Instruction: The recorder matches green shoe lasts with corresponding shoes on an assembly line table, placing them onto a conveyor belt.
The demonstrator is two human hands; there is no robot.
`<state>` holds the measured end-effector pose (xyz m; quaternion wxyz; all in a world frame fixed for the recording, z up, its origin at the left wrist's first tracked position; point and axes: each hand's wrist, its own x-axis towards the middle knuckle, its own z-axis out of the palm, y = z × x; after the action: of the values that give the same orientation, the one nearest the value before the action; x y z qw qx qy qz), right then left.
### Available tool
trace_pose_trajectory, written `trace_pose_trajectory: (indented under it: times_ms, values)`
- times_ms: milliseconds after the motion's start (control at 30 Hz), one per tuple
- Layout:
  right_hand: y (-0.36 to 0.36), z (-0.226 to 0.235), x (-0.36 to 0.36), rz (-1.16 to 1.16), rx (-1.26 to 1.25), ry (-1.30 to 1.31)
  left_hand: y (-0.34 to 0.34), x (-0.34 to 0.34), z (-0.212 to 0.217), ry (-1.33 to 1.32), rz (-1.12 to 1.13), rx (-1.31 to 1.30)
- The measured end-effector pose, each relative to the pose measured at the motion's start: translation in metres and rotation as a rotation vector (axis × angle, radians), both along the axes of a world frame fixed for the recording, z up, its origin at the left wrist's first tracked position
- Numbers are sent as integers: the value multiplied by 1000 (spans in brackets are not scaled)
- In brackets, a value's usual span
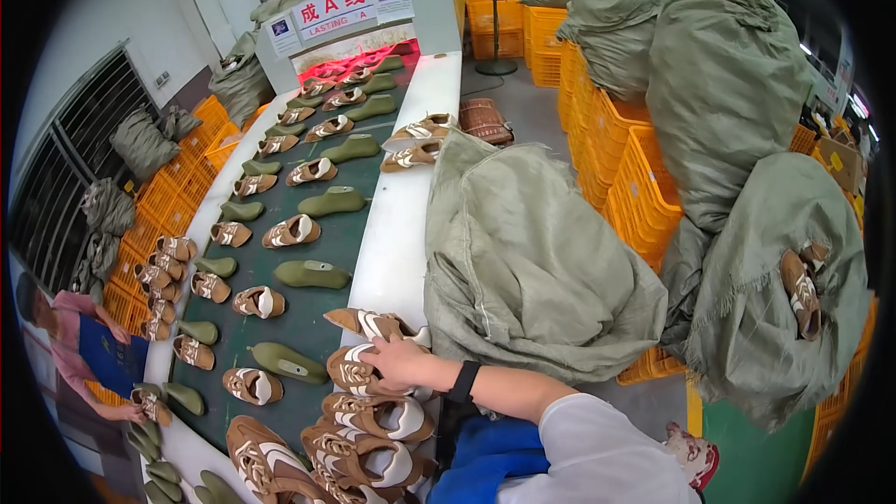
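A brown-and-white shoe upper point(359, 369) is pressed under the right hand point(403, 364), fingers curled closed over its top, at the near right edge of the white worktop point(411, 215) beside the green conveyor belt point(308, 303). More uppers point(378, 415) are stacked just below it, touching; a grey-green sack point(532, 261) is slumped against the worktop's right edge. The left hand is not seen; a co-worker's hand point(126, 413) is held at the belt's far left edge.
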<state>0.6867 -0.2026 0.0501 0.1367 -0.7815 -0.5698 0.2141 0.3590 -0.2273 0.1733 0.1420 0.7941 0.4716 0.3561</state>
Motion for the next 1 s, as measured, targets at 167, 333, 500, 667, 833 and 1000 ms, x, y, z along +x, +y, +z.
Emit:
trace_pose_trajectory:
  times_ms: [167, 333, 500, 667, 833, 1000]
  values:
    - [1, 0, -2, -15, 24, 7, -12, 19, 6, -67, 65, -153]
    - [0, 1, -4, -41, 55, 13, -10, 13, -1, -50, 18, -83]
    - [0, -3, -4, -77, 81, -3, -5, 3, -5, -120, 45, -172]
    - [2, -13, -7, -115, 152, -6, 0, 1, -2, -105, -58, -105]
    - [1, -16, -10, -127, 141, 5, 5, -13, 7, -87, -83, -144]
    - [5, -13, -3, -69, 30, 19, 11, -52, 11, -28, -17, -145]
